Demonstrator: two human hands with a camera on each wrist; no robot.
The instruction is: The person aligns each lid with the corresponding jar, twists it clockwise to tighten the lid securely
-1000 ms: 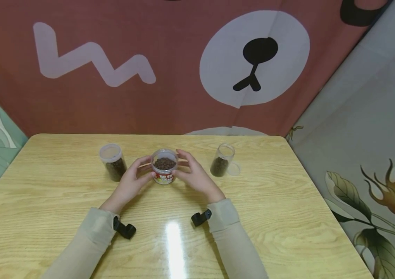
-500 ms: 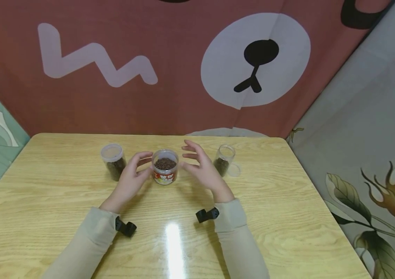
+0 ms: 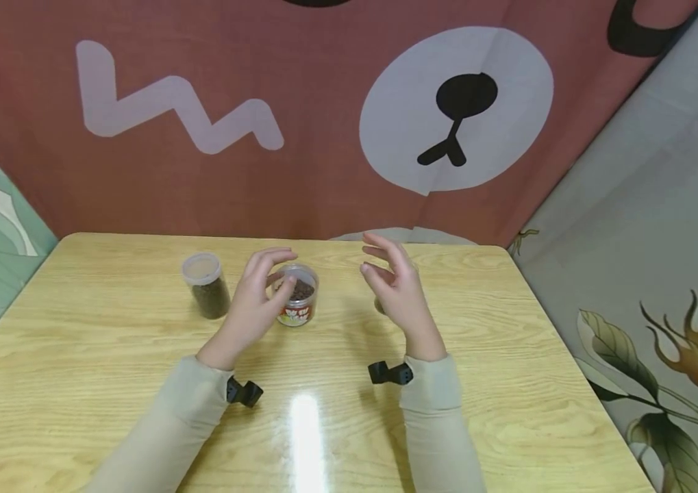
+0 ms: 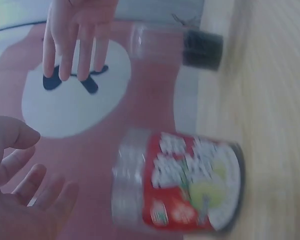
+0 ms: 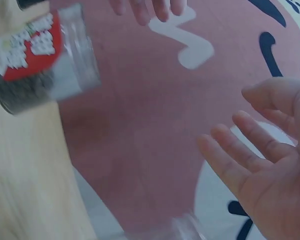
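Note:
A clear jar with a red label (image 3: pixel 296 315), holding brown granules, stands upright on the table without a lid. My left hand (image 3: pixel 254 298) hovers above its left side with fingers loosely bent, covering part of the mouth in the head view. The left wrist view shows a gap between that hand (image 4: pixel 27 185) and the jar (image 4: pixel 180 182). Raised off the table, my right hand (image 3: pixel 401 291) holds nothing, its fingers spread and relaxed. Behind it, mostly hidden in the head view, is a slim clear jar (image 4: pixel 202 49) with dark contents at the bottom.
A taller jar with a whitish lid (image 3: pixel 210 299) and dark contents stands to the left. The wooden table (image 3: pixel 509 383) ends at a reddish-brown cloth (image 3: pixel 312 192) with a cartoon print. A black wrist camera (image 3: pixel 390 373) sits at the right cuff.
Both hands have let go of the red-labelled jar and risen. My right hand has moved rightward, now covering the slim jar and the loose clear lid beside it.

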